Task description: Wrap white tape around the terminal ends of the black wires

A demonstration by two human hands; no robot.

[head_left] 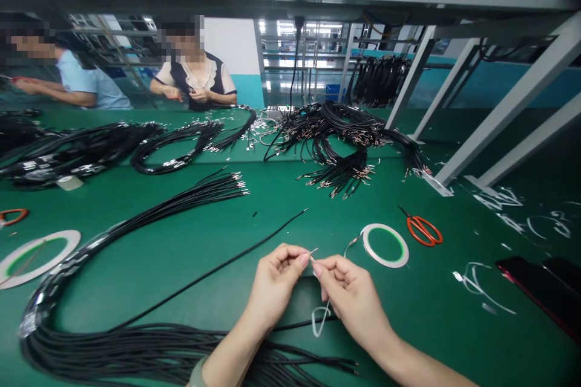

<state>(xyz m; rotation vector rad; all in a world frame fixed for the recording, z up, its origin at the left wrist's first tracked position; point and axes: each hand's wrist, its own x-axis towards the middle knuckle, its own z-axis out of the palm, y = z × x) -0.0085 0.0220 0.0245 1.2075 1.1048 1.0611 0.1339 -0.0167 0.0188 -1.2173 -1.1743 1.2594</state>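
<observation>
My left hand (278, 281) is closed in a pinch on a thin stripped cable end (314, 250) that shows past the fingertips. My right hand (351, 296) pinches right beside it, closed on what looks like a small strip of tape; the fingers hide most of it. A curled white backing strip (320, 321) hangs below the right hand. To the right lies a roll of tape (385, 246) with a coppery loose end. Under my forearms runs a bundle of black cables (149, 347), banded with clear wrap, and one single black cable (213, 269) lies apart from it.
Orange-handled scissors (424, 231) lie past the tape roll. Another roll (68, 242) is at the left. Heaps of black cables (336, 127) line the back. Metal legs (512, 97) stand at the right, near a dark phone-like object (540, 290). Two people (195, 81) work opposite.
</observation>
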